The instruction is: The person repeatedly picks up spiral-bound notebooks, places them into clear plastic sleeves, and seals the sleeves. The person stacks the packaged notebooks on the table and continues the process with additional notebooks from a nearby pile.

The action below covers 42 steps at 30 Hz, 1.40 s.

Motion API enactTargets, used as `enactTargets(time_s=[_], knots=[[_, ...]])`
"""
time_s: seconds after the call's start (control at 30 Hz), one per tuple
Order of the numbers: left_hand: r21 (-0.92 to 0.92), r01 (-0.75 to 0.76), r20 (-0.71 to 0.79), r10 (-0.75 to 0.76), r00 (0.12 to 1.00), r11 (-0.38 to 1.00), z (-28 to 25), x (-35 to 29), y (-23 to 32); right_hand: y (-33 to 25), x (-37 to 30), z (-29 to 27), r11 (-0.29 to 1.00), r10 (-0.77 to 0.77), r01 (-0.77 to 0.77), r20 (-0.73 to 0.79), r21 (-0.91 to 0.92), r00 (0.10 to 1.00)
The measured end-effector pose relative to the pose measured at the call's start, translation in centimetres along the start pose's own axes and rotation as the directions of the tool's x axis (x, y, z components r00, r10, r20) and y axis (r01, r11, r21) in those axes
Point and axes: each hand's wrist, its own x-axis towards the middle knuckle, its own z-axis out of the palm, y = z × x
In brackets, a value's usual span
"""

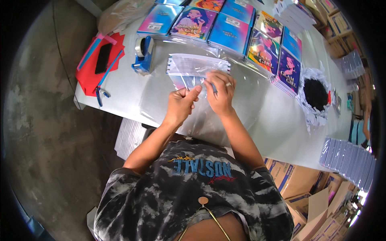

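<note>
In the middle of the table, a spiral notebook stack (193, 65) stands with its white page edges and dark wire bindings showing, inside a clear plastic sleeve (196, 83). My left hand (181, 105) is closed at the near end of the sleeve, thumb on top, pinching the plastic. Beside it, my right hand (220, 90) curls its fingers over the sleeve's right side and grips the film. A small bluish patch shows between those fingers; I cannot make out what it is. A blue tape dispenser (144, 56) stands to the left.
Colourful spiral notebooks (229, 34) lie in rows along the far side. On the left, a black phone (103, 58) rests on red sheets (86, 82), near small blue-handled cutters (99, 95). White scraps (313, 114) ring a dark opening at right. A wrapped stack (348, 160) sits at the right edge.
</note>
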Motion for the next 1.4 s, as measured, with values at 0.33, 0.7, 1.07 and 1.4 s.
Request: enactTargets(time_s=[0.33, 0.7, 1.07, 1.4], knots=[[0.405, 0.179, -0.203, -0.103, 0.974, 0.897, -7.5, 5.1, -11.9, -5.0, 5.9, -4.6, 0.981, 0.163, -0.069, 0.580, -0.181, 0.798], [0.616, -0.443, 0.304, 0.321, 0.897, 0.651, -6.5, 6.4, -7.6, -1.4, 1.6, -24.2, 0.473, 0.718, -0.814, 0.389, 0.337, 0.578], [0.830, -0.549, 0.557, 0.190, 0.809, -0.096, -3.2, 5.7, -10.9, 0.1, -9.1, -37.7, 0.668, 0.683, -0.744, -0.404, 0.008, 0.608], [0.820, -0.568, 0.563, 0.276, 0.779, -0.071, -4.2, 5.6, -11.8, 2.9, -23.6, -35.6, 0.642, 0.524, -0.295, 0.125, -0.708, 0.843]])
